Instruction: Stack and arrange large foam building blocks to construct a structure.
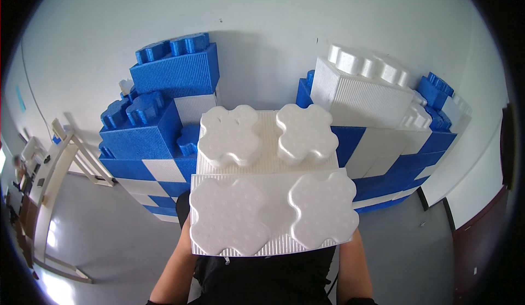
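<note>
A large white foam building block (277,212) with two lobed studs on top is held up before my body. My left hand (188,234) grips its left side and my right hand (353,238) its right side. Most of both hands, with the fingers, is hidden behind the block. Directly beyond it is a second white foam block (268,130), also with two lobed studs. The near block covers the join, so I cannot tell whether the far one is held or rests on the blocks behind.
A wall of stacked blue and white foam blocks (379,153) curves ahead. Its left part carries a tall blue block (174,75), its right part a white block (369,93). A pale room wall (262,9) stands behind. Left is a long white table (51,182) on grey floor (123,231).
</note>
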Demonstrator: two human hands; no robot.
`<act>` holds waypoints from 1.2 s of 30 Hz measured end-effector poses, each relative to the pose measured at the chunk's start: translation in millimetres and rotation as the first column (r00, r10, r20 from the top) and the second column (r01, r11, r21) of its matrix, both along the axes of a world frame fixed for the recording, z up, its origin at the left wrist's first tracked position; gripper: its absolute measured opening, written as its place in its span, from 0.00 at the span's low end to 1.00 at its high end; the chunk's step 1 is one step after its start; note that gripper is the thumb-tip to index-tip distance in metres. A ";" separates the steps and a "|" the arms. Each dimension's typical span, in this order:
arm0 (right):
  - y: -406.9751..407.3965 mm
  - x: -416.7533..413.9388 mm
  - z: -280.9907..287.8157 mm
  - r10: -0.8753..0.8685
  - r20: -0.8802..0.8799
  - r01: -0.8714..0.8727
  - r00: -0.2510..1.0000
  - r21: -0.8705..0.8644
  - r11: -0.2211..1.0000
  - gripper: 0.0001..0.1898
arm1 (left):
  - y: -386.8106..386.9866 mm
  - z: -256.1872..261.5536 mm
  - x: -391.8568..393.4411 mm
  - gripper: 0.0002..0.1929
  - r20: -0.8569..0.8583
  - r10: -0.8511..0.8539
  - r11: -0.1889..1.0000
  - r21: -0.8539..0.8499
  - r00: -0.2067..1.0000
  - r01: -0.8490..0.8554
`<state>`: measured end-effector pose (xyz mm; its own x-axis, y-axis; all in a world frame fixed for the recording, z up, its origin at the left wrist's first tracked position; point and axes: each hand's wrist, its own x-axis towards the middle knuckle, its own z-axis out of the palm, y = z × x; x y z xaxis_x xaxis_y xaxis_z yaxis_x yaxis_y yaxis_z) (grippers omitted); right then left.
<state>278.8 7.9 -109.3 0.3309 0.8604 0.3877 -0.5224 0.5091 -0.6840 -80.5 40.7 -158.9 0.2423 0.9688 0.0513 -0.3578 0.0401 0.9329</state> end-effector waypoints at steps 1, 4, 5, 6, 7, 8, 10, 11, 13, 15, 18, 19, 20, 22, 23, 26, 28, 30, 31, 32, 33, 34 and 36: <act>-3.7 0.0 -2.4 -0.007 -0.003 0.007 1.000 0.009 1.000 0.26 | -5.3 8.8 2.4 0.27 -0.008 0.004 1.000 -0.026 1.000 -0.005; 2.9 -4.5 5.8 -0.025 -0.014 0.025 1.000 0.038 0.999 0.26 | -15.8 22.8 6.5 0.27 -0.033 0.019 0.995 -0.102 0.999 -0.022; -1.0 -4.2 4.1 -0.031 -0.018 0.031 0.999 0.048 0.998 0.26 | -14.8 17.7 2.4 0.27 -0.035 0.018 0.994 -0.104 0.999 -0.021; 3.2 -5.6 8.9 -0.036 -0.020 0.037 0.999 0.059 0.998 0.26 | -12.3 16.8 -2.1 0.26 -0.266 0.074 0.990 0.136 0.961 -0.038; 7.0 -4.2 14.1 -0.041 -0.022 0.043 0.999 0.070 0.997 0.26 | -11.6 18.0 -3.9 0.26 -0.461 0.178 0.931 0.366 0.869 0.004; 5.8 0.3 15.3 -0.046 -0.024 0.048 0.999 0.082 0.995 0.26 | -14.5 21.5 -4.4 0.26 -0.462 0.177 0.931 0.365 0.869 0.004; -1.3 3.7 12.2 -0.063 -0.026 0.065 0.998 0.099 0.993 0.26 | -27.1 70.7 12.7 0.25 -0.485 0.188 0.918 0.396 0.854 0.023; -8.1 10.9 10.0 -0.064 -0.028 0.067 0.998 0.116 0.991 0.26 | -26.5 69.8 9.9 0.25 -0.484 0.193 0.916 0.400 0.853 0.020; -16.6 18.6 6.5 -0.070 -0.033 0.074 0.997 0.149 0.986 0.25 | -21.4 65.3 1.3 0.22 -0.346 0.042 0.989 0.146 0.937 0.009; -33.2 45.4 1.1 -0.077 -0.039 0.082 0.996 0.176 0.981 0.25 | -25.6 70.5 13.0 0.19 -0.114 0.105 0.987 0.131 0.988 -0.089; -66.1 83.9 -3.9 -0.096 -0.040 0.103 0.995 0.213 0.972 0.25 | -20.6 63.8 17.1 0.18 -0.199 0.111 0.961 0.271 0.974 -0.054; -66.7 89.6 1.2 -0.099 -0.039 0.106 0.994 0.230 0.967 0.25 | -16.0 60.1 19.2 0.18 -0.223 0.119 0.946 0.320 0.967 -0.043; -65.7 83.8 -0.9 -0.103 -0.036 0.108 0.994 0.247 0.963 0.25 | -10.8 56.5 21.3 0.17 -0.246 0.130 0.929 0.369 0.961 -0.031; -76.1 77.4 -8.2 -0.095 -0.027 0.098 0.995 0.293 0.951 0.25 | 2.3 53.6 23.1 0.17 -0.283 0.172 0.882 0.471 0.944 -0.019; -75.9 72.3 -5.7 -0.094 -0.020 0.096 0.995 0.314 0.945 0.25 | 9.1 53.2 24.4 0.16 -0.298 0.191 0.855 0.518 0.935 -0.010; -72.2 76.9 6.1 -0.113 0.007 0.102 0.994 0.363 0.926 0.25 | 39.6 72.9 43.9 0.15 -0.599 0.341 0.758 0.631 0.725 0.165; -104.8 81.8 -20.1 -0.098 0.027 0.080 0.995 0.395 0.915 0.25 | 50.5 65.5 51.0 0.19 -0.648 0.577 0.600 0.749 0.497 0.281; -121.6 101.3 -24.1 -0.096 0.045 0.068 0.994 0.419 0.905 0.25 | 54.8 38.4 58.1 0.22 -0.681 0.651 0.607 0.732 0.335 0.309; -90.4 105.7 14.1 -0.107 0.054 0.073 0.993 0.430 0.900 0.25 | 55.2 30.8 65.6 0.26 -0.694 0.701 0.615 0.704 0.163 0.354; -94.6 112.4 18.2 -0.116 0.063 0.077 0.991 0.439 0.895 0.25 | 57.3 27.1 66.5 0.30 -0.727 0.665 0.641 0.674 0.173 0.367; -96.0 121.1 23.3 -0.118 0.071 0.074 0.990 0.446 0.892 0.24 | 58.5 25.5 63.2 0.30 -0.728 0.661 0.646 0.675 0.181 0.358; -98.2 133.0 29.1 -0.120 0.080 0.071 0.990 0.453 0.888 0.24 | 58.5 24.4 59.9 0.30 -0.719 0.658 0.636 0.689 0.224 0.346; -106.2 156.4 43.0 -0.127 0.088 0.072 0.988 0.469 0.880 0.24 | 52.4 24.7 57.0 0.31 -0.707 0.685 0.619 0.692 0.176 0.372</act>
